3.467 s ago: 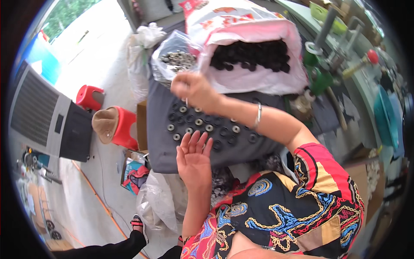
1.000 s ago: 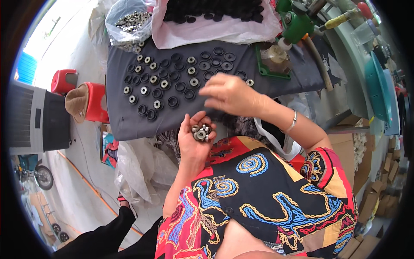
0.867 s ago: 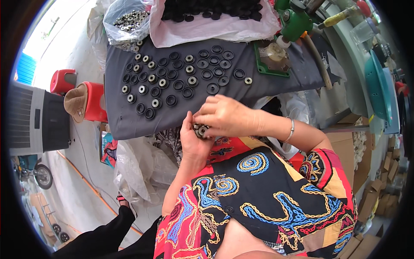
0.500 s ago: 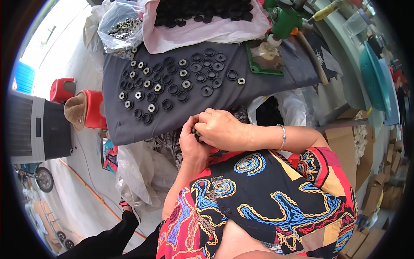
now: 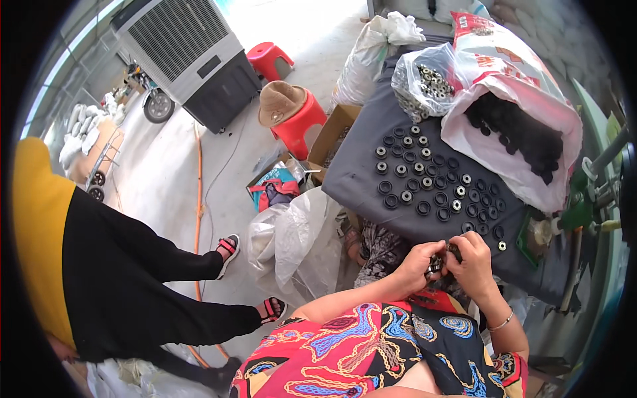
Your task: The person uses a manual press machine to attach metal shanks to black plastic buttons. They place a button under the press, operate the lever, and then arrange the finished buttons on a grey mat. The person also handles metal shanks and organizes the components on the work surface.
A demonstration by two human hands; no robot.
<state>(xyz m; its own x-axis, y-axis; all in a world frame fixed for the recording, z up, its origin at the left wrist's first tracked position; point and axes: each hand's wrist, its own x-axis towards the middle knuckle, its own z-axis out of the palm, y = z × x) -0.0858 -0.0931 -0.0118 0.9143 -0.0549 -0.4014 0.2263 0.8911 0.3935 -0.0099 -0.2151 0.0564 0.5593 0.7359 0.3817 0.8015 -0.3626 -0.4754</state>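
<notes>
My left hand [image 5: 419, 266] is curled around a few small metal bearings [image 5: 434, 266], which show between its fingers. Close beside it, my right hand [image 5: 472, 266] pinches a small dark round piece [image 5: 454, 252] that looks like a black ring; the fingers cover part of it. Both hands are over the near edge of the grey cloth-covered table [image 5: 361, 179]. Rows of black rings [image 5: 423, 208] lie on the cloth, several with silver-rimmed bearings [image 5: 407, 196] set in them. A lone bearing [image 5: 502, 246] lies to the right of my right hand.
A sack of black discs [image 5: 514, 132] and a clear bag of bearings [image 5: 434, 83] stand at the table's far side. A green hand press [image 5: 584, 212] is at the right. On the left are a person in black trousers [image 5: 133, 272], red stools [image 5: 298, 126] and an air cooler [image 5: 186, 60].
The view has swung left, bringing the person in black trousers into fuller sight. My hands have come slightly apart, showing bearings in the left and a dark round piece in the right.
</notes>
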